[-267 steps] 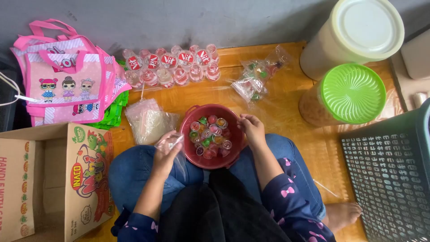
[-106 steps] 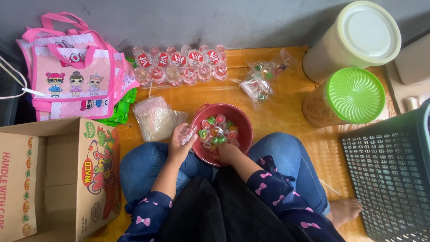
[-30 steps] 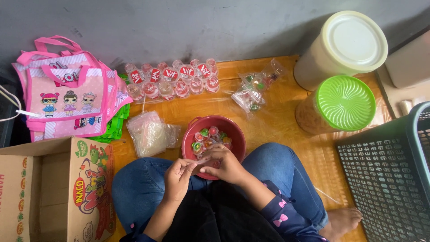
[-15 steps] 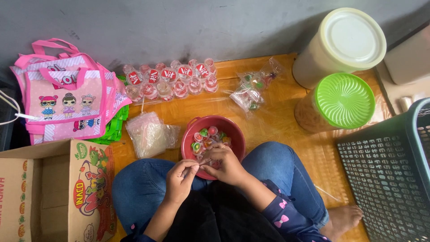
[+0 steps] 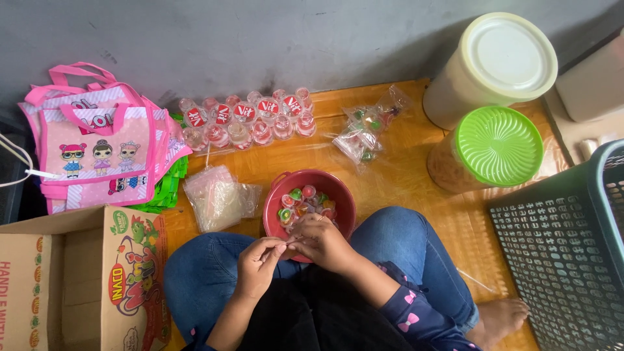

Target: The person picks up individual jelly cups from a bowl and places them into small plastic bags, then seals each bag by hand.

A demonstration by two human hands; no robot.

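Grey wall up top, orange wooden floor [image 5: 403,175] below it, and a person sits cross-legged in blue jeans right in the middle. Off to the right, a dark plastic basket [image 5: 572,260]; at the left edge, an open cardboard box [image 5: 71,279] with pink cartoon bags [image 5: 97,156] stacked above it. Two big jars stand at the upper right, one with a cream lid [image 5: 510,55], one with a green lid [image 5: 497,146]. Along the wall runs a row of small sealed cups [image 5: 247,120], beside them a clear bag of sweets [image 5: 367,127]. A pile of clear plastic bags [image 5: 218,198] lies just left of the red bowl [image 5: 341,201], which holds colourful jelly cups [image 5: 302,201] on the lap. Left hand [image 5: 257,266] and right hand [image 5: 325,244] meet at the bowl's near rim, fingertips pinched together on something too small to make out.
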